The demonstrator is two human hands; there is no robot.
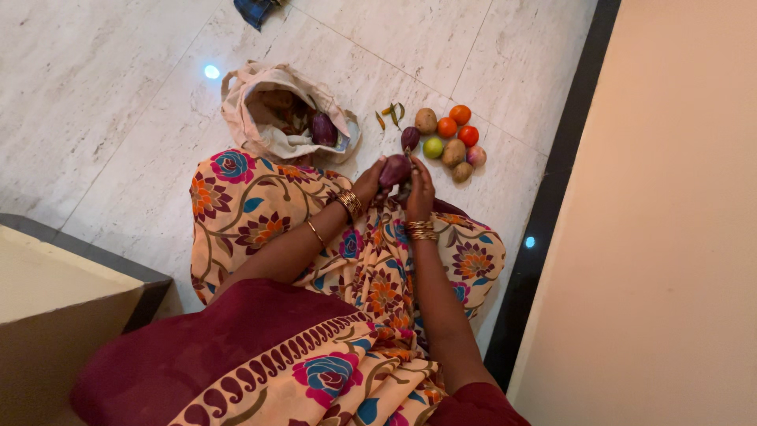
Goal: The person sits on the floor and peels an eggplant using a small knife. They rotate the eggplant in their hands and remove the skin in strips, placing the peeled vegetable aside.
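I sit on a pale marble floor in a flowered cloth. Both hands meet over my knees around a dark purple eggplant (pixel 394 169). My left hand (pixel 368 183) grips its left side and my right hand (pixel 419 189) holds it from the right. Just beyond lies a second purple eggplant (pixel 410 139). Behind that sits a small heap of potatoes (pixel 453 151), orange tomatoes (pixel 460 115) and a green fruit (pixel 433 147).
An open cream cloth bag (pixel 260 118) holding more vegetables, one eggplant (pixel 323 128) among them, lies on the floor at my left front. Green chillies (pixel 392 113) lie near the heap. A beige wall (pixel 670 213) with black skirting runs along the right. A step edge (pixel 79 260) is at left.
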